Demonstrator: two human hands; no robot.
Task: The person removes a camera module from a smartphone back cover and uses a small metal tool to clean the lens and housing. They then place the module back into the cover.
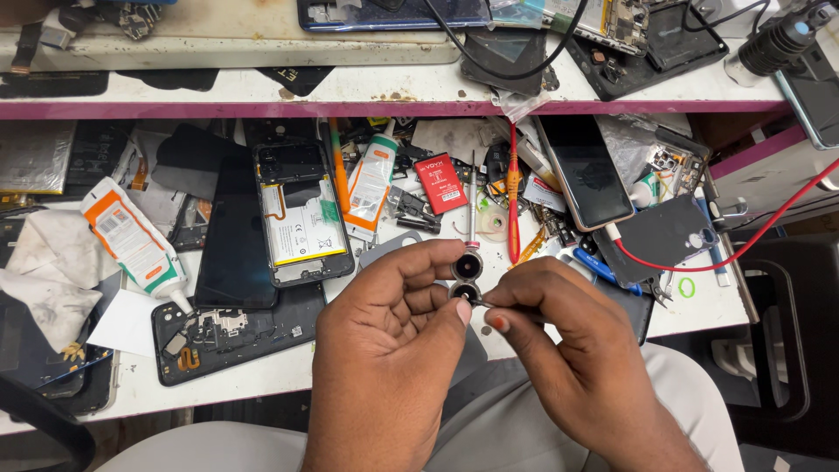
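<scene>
My left hand (393, 323) pinches a twin-ring camera lens piece (467, 278); my right hand (559, 350) pinches thin tweezers (495, 303) against its lower ring.

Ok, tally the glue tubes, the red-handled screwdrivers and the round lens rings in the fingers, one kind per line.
White and orange glue tubes: 2
Red-handled screwdriver: 1
Round black lens rings, pinched in the left hand, the right hand touching them: 2
Total: 5
</scene>
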